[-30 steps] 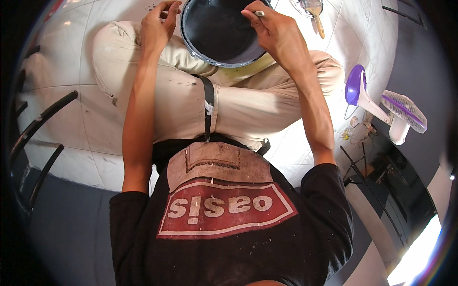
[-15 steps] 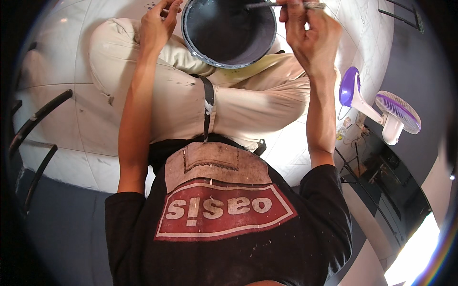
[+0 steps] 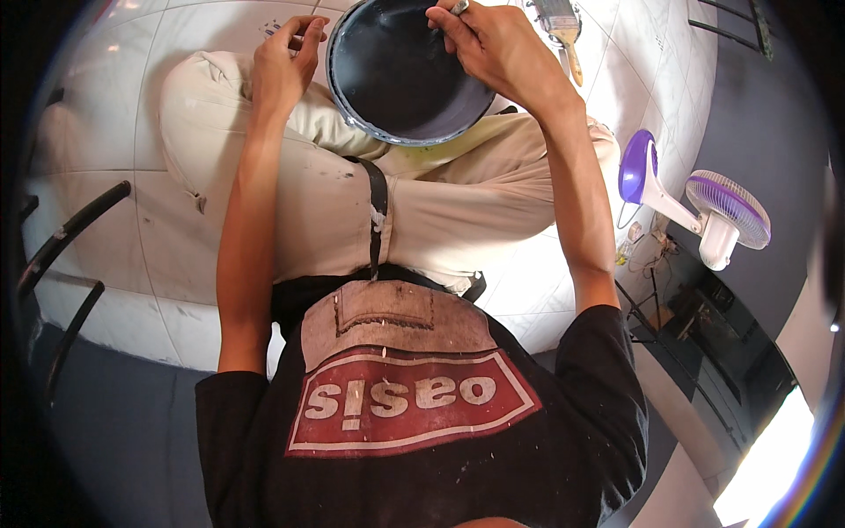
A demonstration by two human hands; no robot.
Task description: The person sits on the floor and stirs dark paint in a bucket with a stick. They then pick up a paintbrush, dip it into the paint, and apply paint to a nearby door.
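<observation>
A round bucket point(image 3: 414, 141) with dark grey paint inside stands in front of my crossed legs. Over its right rim reaches my right hand point(image 3: 502, 53), closed round a thin stick-like tool point(image 3: 459, 7). Only a short grey end of that tool shows above the fingers; the rest is hidden. At the bucket's left rim my left hand point(image 3: 290, 57) hovers with loosely bent fingers, thumb and fingertips apart, and nothing visible in it. To the right of the bucket lies a flat paintbrush point(image 3: 565, 35) with a wooden handle.
White tiles point(image 3: 97, 211) cover the floor around me. A white and purple fan point(image 3: 722, 211) is at the right. Black metal bars point(image 3: 75, 229) stand at the left, with another dark frame point(image 3: 731, 26) at the far right. Cables point(image 3: 647, 251) lie near the fan.
My right hand has moved left, from beside the bucket to over its rim, turning the tool from sideways to mostly hidden. The paintbrush has come into view. My left hand has barely moved.
</observation>
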